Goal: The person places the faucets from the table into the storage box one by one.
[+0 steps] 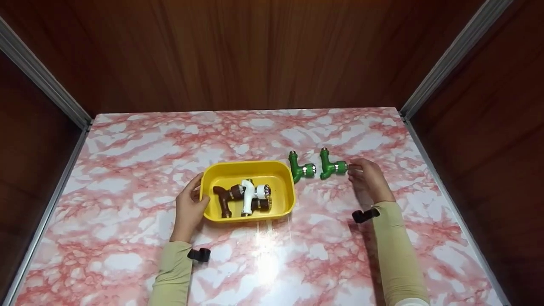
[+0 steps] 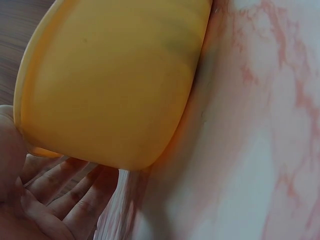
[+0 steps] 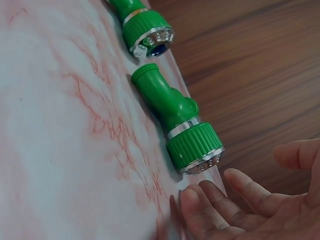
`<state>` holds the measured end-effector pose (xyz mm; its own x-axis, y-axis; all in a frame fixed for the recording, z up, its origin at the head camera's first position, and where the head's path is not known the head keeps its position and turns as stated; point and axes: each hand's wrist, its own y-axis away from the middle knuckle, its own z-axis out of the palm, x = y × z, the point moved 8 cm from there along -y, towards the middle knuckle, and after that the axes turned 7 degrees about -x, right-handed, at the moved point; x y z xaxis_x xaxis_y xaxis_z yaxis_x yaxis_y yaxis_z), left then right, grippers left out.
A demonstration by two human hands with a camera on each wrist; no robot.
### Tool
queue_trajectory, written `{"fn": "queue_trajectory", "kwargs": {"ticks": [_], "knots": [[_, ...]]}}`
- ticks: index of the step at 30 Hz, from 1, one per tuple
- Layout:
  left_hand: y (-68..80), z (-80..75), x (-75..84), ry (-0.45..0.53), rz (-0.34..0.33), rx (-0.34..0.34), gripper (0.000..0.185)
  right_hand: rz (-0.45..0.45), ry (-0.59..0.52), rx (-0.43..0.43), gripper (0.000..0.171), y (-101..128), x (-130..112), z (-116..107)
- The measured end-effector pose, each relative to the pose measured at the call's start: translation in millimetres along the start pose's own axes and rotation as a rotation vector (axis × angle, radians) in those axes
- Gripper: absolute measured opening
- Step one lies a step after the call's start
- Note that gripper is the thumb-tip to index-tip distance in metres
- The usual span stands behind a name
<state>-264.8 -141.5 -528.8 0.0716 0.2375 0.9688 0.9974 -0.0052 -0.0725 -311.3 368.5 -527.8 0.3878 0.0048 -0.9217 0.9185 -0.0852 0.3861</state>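
Note:
My left hand holds a yellow plastic tub at its left end, the thumb over the rim and the fingers along the outer wall. Inside the tub lie a white tap and brown taps, partly covering one another. Two green taps with chrome-trimmed knobs lie on the table right of the tub: a nearer one beside its wall and a farther one. Just off the knob of the farther green tap, my right hand has its fingers extended, holding nothing.
A red-and-white marbled tabletop lies under everything. Dark wood-grain panels stand behind and at both sides, with metal strips along the corners. Each wrist wears a small black camera mount.

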Motion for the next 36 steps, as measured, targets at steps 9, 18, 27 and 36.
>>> {"fn": "queue_trajectory", "kwargs": {"ticks": [9,18,27,36], "knots": [[-0.6,0.9,1.2,0.02,0.008,0.001,0.065,-0.02,-0.01,-0.039,0.034,-12.8,5.5,-4.5],[-0.6,1.7,0.3,0.028,0.009,0.01,0.063,0.037,0.098,0.028,0.039,-14.1,4.0,-1.8],[1.0,0.7,-0.9,0.039,0.006,0.012,0.064,0.003,0.076,-0.013,0.036,-11.0,-4.0,5.7],[-0.6,0.3,-0.2,0.022,0.002,0.007,0.065,-0.035,0.099,-0.036,0.042,-11.4,-6.7,9.2]]}}
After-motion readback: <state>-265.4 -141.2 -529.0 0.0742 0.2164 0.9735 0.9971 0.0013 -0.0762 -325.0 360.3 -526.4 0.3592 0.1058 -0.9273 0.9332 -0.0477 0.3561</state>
